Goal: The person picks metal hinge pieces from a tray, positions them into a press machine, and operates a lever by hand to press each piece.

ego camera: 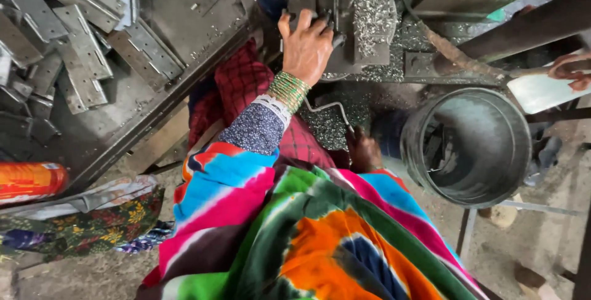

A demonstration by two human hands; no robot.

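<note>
Swarf-strewn machine bed point(394, 66); left hand point(306, 46) grips its block point(335, 29).

A dark metal tray point(184, 60) was seen at the upper left, tilted in the view, with flat grey hinge plates point(80, 60) heaped loosely across it, many overlapping. A machine bed point(425, 66) at the upper middle was strewn with fine metal shavings point(372, 14). On the dusty floor point(542, 238) an open round metal bucket point(468, 146) was stood upright. At the lower left, an orange cylinder point(31, 180) and a flowered cloth point(92, 223) were laid near each other.
</note>
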